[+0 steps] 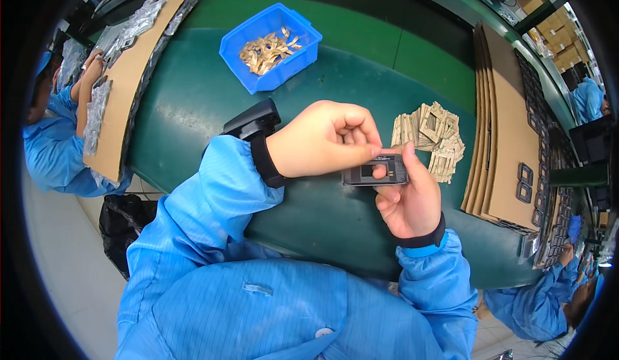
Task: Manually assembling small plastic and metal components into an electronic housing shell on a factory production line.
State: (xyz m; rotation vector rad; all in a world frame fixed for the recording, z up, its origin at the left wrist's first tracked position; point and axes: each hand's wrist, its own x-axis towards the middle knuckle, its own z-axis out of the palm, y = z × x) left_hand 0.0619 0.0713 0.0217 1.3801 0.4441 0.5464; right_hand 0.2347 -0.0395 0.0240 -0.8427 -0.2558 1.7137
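A: Fingers first, quick?
B: I see the left hand (325, 139) with fingertips pinched together on the top edge of the small dark rectangular frame part (375, 170). Right hand (409, 199) cradles it from below, thumb clamped on its right end.
A: Axis?
B: Long axis runs left-right, held above the green table (193, 102), right between both hands. Left wrist bent down, right palm up. Beige parts pile (431, 137) just beyond, blue bin (269, 38) further off.

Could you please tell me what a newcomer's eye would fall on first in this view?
Probably the small dark rectangular part at the centre, held between the left hand and right hand over the green table. Next, the blue bin of tan pieces at the far edge, and the tan stack beside the hands.
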